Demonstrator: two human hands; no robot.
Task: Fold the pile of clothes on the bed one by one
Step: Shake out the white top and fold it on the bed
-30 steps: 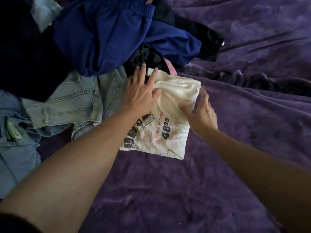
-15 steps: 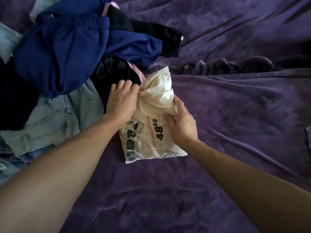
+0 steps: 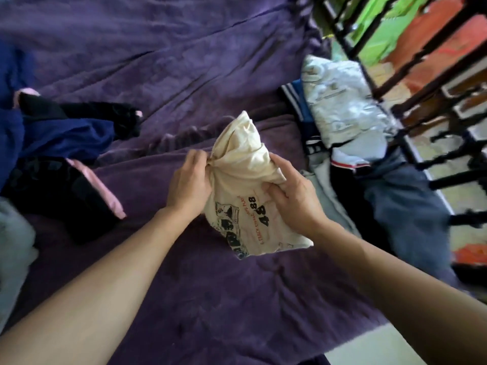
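Item under handling: a cream cotton T-shirt (image 3: 243, 154), folded into a compact bundle, with dark printed graphics and the figures "4888" on its near face. It sits over the middle of the bed, above the wrinkled purple plush blanket (image 3: 184, 61). Whether its lower edge touches the blanket cannot be told.

Left hand (image 3: 188, 183): at the left edge of the T-shirt, fingers curled and pinching a gathered fold of the fabric.

Right hand (image 3: 295, 204): on the right side of the T-shirt, thumb pressed on the printed face, fingers wrapped round the edge. Both hands have hold of the garment.

Left of the T-shirt, well apart: a loose heap comprising a royal-blue garment (image 3: 66, 138), a black garment (image 3: 52, 191) and a pink strip of cloth (image 3: 100, 191), all unfolded.

Right of the T-shirt, near the bed's edge: a pale grey printed garment (image 3: 342, 106) lying on top of other clothes, with a slate-blue garment (image 3: 403, 206) nearer the camera. This area is blurred.

Beyond those, to the far right of the T-shirt: a black metal railing (image 3: 379, 83)
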